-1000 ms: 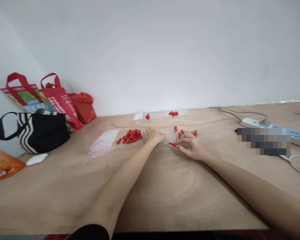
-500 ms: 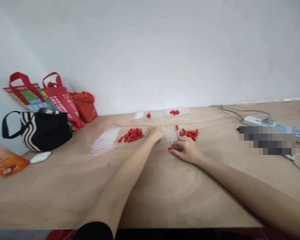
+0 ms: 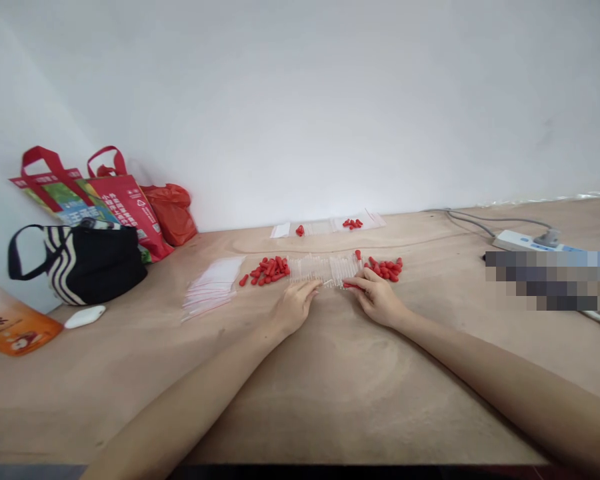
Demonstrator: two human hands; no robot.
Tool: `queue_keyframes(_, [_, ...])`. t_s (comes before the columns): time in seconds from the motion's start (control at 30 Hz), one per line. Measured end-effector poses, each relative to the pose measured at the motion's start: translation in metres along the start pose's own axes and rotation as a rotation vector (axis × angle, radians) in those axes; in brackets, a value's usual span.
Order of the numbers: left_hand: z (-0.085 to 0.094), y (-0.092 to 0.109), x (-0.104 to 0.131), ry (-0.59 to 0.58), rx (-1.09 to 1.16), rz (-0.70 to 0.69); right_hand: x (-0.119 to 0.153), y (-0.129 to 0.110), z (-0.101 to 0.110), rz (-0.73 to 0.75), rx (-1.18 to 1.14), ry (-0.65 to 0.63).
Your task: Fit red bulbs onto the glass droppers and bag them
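Between the fingertips of my left hand [image 3: 294, 307] is a thin clear tube [image 3: 329, 283], pointing right. My right hand [image 3: 381, 299] pinches a red rubber bulb [image 3: 350, 285] with its narrow end toward the tube; a small gap seems to part the two. Just beyond both hands lies a row of clear tubes [image 3: 310, 267], side by side on the wooden table [image 3: 360, 387]. One pile of red rubber bulbs [image 3: 270, 269] sits left of the row and another pile [image 3: 387, 269] to its right, partly behind my right hand. A single bulb [image 3: 358, 255] lies at the row's far edge.
Fanned clear zip bags [image 3: 213, 287] lie left of the bulbs. Filled bags [image 3: 353, 224] lie near the wall. Shopping bags [image 3: 130, 207], a black bag [image 3: 100, 263], a white case [image 3: 85, 317] and an orange pouch [image 3: 17, 323] occupy the left; a power strip [image 3: 520, 241] with cables is right.
My left hand has drawn back from the tube row toward me and now holds a tube. My right hand has shifted slightly, turning the red rubber bulb toward that tube.
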State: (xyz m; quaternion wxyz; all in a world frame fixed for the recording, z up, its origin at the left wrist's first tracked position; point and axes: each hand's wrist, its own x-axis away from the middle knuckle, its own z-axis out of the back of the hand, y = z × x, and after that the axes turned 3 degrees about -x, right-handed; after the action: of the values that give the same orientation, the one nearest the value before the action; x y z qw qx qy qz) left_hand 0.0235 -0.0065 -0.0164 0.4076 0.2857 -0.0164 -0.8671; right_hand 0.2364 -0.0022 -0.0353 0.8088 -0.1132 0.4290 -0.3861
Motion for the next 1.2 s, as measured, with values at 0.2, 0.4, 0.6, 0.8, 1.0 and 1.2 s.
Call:
queue_keyframes(0.2, [-0.005, -0.004, -0.003, 0.016, -0.023, -0.066, -0.001, -0.002, 0.000, 0.018, -0.062, -0.028])
queue_keyframes(0.4, [-0.006, -0.005, -0.003, 0.026, -0.030, -0.098, -0.004, -0.007, -0.001, 0.036, -0.082, -0.085])
queue_keyframes(0.6, [-0.007, -0.006, -0.003, 0.033, -0.048, -0.130, -0.004, -0.009, -0.002, 0.065, -0.102, -0.081])
queue_keyframes(0.8, [-0.009, -0.006, -0.002, 0.084, -0.070, -0.200, -0.004, -0.010, -0.001, 0.070, -0.135, -0.081])
queue_keyframes(1.0, [-0.009, -0.003, -0.003, 0.104, -0.077, -0.281, -0.003, -0.007, 0.000, 0.128, -0.146, -0.070])
queue_keyframes(1.2, [-0.007, -0.005, -0.003, 0.088, -0.147, -0.341, -0.001, -0.007, 0.001, 0.191, -0.119, -0.068])
